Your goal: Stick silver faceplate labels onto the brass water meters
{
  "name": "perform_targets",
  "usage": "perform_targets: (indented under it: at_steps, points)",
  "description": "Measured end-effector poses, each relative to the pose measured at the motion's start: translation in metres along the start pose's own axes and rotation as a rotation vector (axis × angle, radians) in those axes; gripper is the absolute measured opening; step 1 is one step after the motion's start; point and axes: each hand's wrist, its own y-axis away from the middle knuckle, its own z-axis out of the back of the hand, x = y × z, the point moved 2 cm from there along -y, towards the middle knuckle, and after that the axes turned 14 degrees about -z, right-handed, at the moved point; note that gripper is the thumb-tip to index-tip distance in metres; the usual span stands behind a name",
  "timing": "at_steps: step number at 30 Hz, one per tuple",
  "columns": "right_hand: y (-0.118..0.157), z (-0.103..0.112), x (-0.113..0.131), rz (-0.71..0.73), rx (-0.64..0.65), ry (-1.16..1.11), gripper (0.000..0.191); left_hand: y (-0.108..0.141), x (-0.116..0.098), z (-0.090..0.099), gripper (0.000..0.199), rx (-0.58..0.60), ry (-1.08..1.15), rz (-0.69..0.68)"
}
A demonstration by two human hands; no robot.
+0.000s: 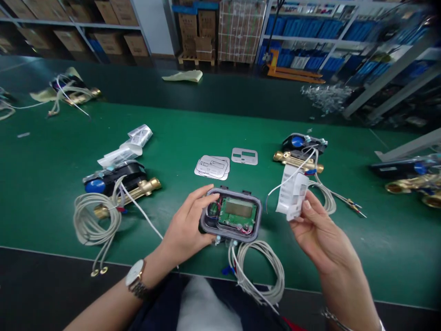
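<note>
My left hand (pixel 189 220) grips the left side of a meter (pixel 237 214) whose dark housing shows a green circuit board and a grey display. A coiled pale cable (pixel 265 271) hangs from its lower edge toward me. Between the thumb and fingers of my right hand (pixel 320 230) is a folded white label sheet (pixel 292 193), with print on it. Just behind that sheet lies another meter with a brass pipe body (pixel 298 158). Beyond the held meter are a stack of grey faceplates (pixel 212 167) and a single faceplate (pixel 244 156) with cut-outs.
On the left lies a brass meter (pixel 127 188) with coiled cables, beside curled label strips (pixel 126 146). More brass meters sit at the far left (pixel 74 89) and right edge (pixel 409 179). Behind the green table (pixel 193 128) stand shelves, stacked cartons (pixel 241 30) and an orange pallet jack (pixel 292 71).
</note>
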Motion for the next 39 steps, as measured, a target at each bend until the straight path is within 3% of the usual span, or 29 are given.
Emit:
perform_targets:
  at_steps: [7,10,13,16,20,24,27,39]
  points:
    - [0.004,0.0,-0.004,-0.122,-0.015,-0.073,0.049,-0.017,-0.02,-0.009,0.082,-0.125,-0.019,0.268]
    - [0.011,-0.011,-0.009,-0.121,0.049,-0.023,0.047,-0.018,-0.02,-0.006,0.08,-0.102,0.039,0.286]
    - [0.016,-0.026,-0.019,-0.117,0.131,0.045,0.032,-0.016,-0.014,-0.002,0.08,-0.063,0.092,0.289]
    - [0.016,-0.039,-0.028,-0.116,0.154,0.128,0.034,-0.011,-0.006,0.002,0.075,-0.071,0.149,0.287]
    - [0.015,-0.05,-0.034,-0.068,0.123,0.233,0.041,-0.005,-0.002,0.008,0.051,-0.097,0.459,0.369]
    - [0.016,-0.054,-0.035,-0.075,0.087,0.292,0.042,-0.01,-0.01,0.012,0.02,-0.217,0.831,0.578]
    - [0.015,-0.054,-0.035,-0.089,0.076,0.321,0.04,-0.02,-0.016,0.012,0.014,-0.311,0.751,0.723]
    - [0.013,-0.05,-0.035,-0.043,0.045,0.415,0.044,-0.034,-0.019,0.007,0.025,-0.369,0.664,0.876]
